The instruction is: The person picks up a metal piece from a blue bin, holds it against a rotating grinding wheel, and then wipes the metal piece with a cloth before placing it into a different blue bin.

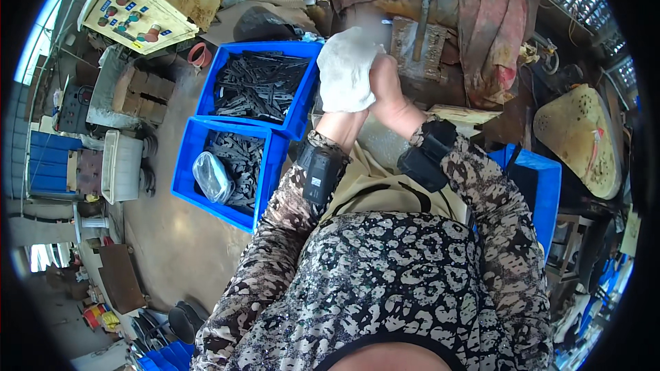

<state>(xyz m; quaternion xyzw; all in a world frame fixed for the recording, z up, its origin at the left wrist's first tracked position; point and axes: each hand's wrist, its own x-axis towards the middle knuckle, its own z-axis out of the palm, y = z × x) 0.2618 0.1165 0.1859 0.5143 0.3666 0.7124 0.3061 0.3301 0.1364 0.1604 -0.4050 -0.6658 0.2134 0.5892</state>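
Observation:
A white cloth glove (346, 72) covers my left hand (337, 82), with the bare wrist coming out below it. The glove hides the fingers of that hand. My right hand (390, 89) is bare and presses close against the right side of the glove, its fingers curled in toward it. Its fingertips are hidden, and a blurred patch lies over the area just beyond both hands. Dark bands with black box-shaped devices (323, 172) are strapped round both forearms.
Two blue crates (206, 82) of dark flat strips stand at left; a clear plastic bag (213, 177) lies in the nearer one. A metal rod (423, 17) rises from a worn block ahead. A cream control panel (137, 17) is at far left. Another blue bin (546, 172) stands at right.

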